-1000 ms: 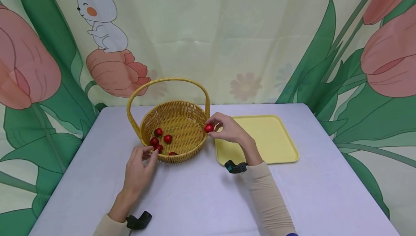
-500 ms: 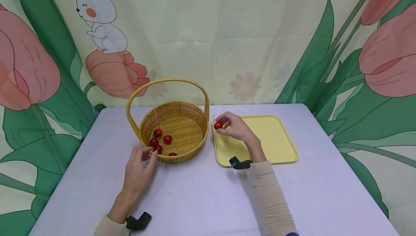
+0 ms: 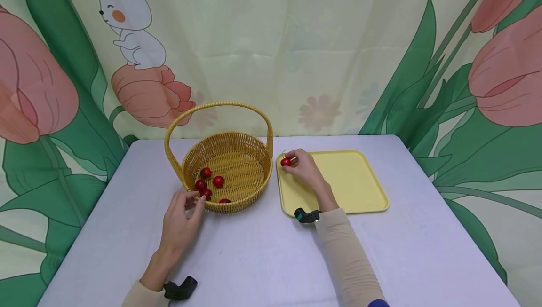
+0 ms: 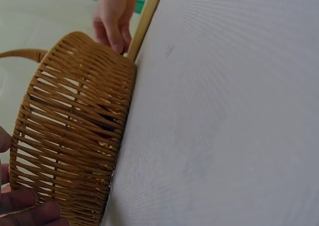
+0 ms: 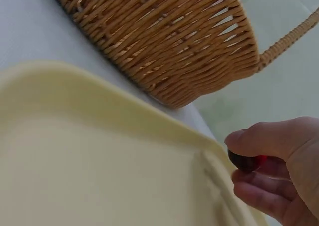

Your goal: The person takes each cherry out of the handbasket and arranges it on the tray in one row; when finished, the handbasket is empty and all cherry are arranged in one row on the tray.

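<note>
Head view: the red cherry sits just right of the frame's centre, above the upper-left corner of the yellow tray, pinched between thumb and fingertips of your right hand. It should handle light, smooth and slippery (perhaps easily bruised), so hold its sides gently. Left of centre, your left hand grips the wicker basket by its rim, fingers curled.

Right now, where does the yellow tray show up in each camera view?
Head: the yellow tray is right of center, partly behind the right hand.
Left wrist: only a thin strip, at the top, just left of center.
Right wrist: large, filling the lower left.
Shared landmark: the wicker basket, beside it in all three.
</note>
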Available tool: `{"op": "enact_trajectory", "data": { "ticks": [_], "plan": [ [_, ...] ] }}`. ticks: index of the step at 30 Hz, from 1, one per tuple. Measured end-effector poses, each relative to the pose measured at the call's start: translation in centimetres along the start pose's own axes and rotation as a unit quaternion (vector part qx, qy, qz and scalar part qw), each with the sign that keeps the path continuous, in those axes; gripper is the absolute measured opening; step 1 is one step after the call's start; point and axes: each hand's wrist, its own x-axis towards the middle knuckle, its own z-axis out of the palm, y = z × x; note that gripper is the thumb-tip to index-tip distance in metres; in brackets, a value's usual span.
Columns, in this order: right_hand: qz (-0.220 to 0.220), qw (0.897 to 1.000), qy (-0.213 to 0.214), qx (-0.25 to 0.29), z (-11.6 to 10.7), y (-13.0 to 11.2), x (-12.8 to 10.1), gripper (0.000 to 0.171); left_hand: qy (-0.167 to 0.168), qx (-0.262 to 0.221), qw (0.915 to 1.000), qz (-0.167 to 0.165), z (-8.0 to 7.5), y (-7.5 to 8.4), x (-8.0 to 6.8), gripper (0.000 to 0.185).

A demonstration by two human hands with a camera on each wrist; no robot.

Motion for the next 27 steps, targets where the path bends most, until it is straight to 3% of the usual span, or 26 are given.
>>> {"op": "enact_trajectory", "data": {
  "ticks": [15,27],
  "plan": [
    [0.036,0.997,0.013,-0.064,1.0,0.3,0.1,0.043,-0.006,-0.009,0.9999,-0.003,-0.1,0.1,0.0,0.029],
    [0.021,0.997,0.020,-0.071,1.1,0.6,0.3,0.044,0.005,-0.012,0.9999,0.007,0.0,-0.1,-0.1,0.028]
  ]
}}
